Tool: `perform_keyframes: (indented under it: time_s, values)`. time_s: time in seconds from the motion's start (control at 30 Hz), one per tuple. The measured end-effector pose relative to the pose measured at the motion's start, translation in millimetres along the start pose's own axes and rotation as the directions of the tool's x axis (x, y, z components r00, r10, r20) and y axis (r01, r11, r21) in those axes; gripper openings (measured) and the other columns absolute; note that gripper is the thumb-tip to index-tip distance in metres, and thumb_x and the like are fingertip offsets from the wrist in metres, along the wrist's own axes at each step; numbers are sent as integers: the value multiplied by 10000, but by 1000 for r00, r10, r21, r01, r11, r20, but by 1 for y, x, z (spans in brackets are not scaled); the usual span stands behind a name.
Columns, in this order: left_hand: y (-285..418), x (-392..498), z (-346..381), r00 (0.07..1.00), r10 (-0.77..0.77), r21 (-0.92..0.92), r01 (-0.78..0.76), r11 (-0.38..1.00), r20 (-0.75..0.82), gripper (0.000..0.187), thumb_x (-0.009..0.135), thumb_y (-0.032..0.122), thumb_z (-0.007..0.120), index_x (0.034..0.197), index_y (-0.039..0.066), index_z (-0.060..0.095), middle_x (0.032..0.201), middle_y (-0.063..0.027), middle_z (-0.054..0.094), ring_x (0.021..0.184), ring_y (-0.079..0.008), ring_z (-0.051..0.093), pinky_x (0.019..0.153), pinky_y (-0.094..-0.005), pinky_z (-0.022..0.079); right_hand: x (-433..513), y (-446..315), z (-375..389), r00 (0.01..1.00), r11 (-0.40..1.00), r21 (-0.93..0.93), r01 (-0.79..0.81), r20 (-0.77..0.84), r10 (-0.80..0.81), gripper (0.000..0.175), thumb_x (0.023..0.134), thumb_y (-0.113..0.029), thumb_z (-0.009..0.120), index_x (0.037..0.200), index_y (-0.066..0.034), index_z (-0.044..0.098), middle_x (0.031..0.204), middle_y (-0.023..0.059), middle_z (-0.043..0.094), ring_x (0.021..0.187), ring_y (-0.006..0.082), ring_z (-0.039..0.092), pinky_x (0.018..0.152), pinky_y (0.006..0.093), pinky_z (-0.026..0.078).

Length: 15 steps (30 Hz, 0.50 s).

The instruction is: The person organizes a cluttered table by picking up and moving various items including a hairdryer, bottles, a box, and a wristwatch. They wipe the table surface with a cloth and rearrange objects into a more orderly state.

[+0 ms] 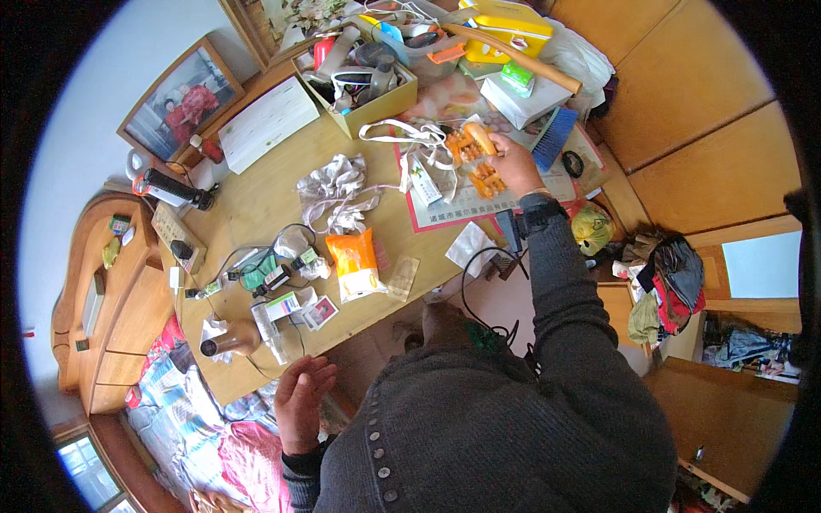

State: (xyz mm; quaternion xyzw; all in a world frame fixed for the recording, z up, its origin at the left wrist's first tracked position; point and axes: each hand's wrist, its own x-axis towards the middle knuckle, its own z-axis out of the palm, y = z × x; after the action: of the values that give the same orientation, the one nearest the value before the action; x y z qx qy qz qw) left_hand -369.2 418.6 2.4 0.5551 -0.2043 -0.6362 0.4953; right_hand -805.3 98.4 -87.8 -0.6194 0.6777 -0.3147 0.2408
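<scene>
My right hand (516, 167) reaches across the table and grips a wooden roller massager (480, 139) by its side. Part of the massager is hidden by my fingers, and knobbly wooden rollers (487, 182) show just below it. White fabric straps (410, 131) lie to its left, beside a small white-and-green box or tube (424, 181). A blue brush (555, 138) lies to the right of my right hand. My left hand (301, 401) hangs at the table's front edge, holding nothing, its fingers loosely bent. Near it are a brown bottle (234, 338) and a white tube (269, 333).
An orange-and-white packet (356, 264) lies mid-table among cables and crumpled plastic (333, 183). Behind stand a box of tools and bottles (385, 106), a long white box (269, 125) and a yellow case (510, 32). A wooden stick (519, 58) crosses the back right. A black cable (471, 301) hangs below the edge.
</scene>
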Motion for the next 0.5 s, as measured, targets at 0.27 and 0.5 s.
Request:
perform_keyframes:
  time_s: [0.27, 0.5]
  values:
    - [1, 8, 6, 979, 86, 3, -87, 996, -184, 372, 993, 195, 496, 1283, -36, 478, 1189, -173, 607, 1062, -292, 625, 891, -369, 511, 19, -10, -35, 932, 985, -55, 166, 334, -139, 391, 845, -177, 682, 1180, 13, 613, 1096, 150, 680, 943, 207, 664, 832, 327, 505]
    - [88, 137, 88, 937, 303, 277, -250, 928, -172, 342, 966, 232, 558, 1195, -22, 558, 1100, -103, 641, 1001, -186, 636, 856, -285, 505, 133, 4, -17, 790, 872, -39, 488, 445, -422, 230, 812, -201, 665, 993, -62, 696, 991, 132, 694, 901, 291, 662, 799, 389, 512]
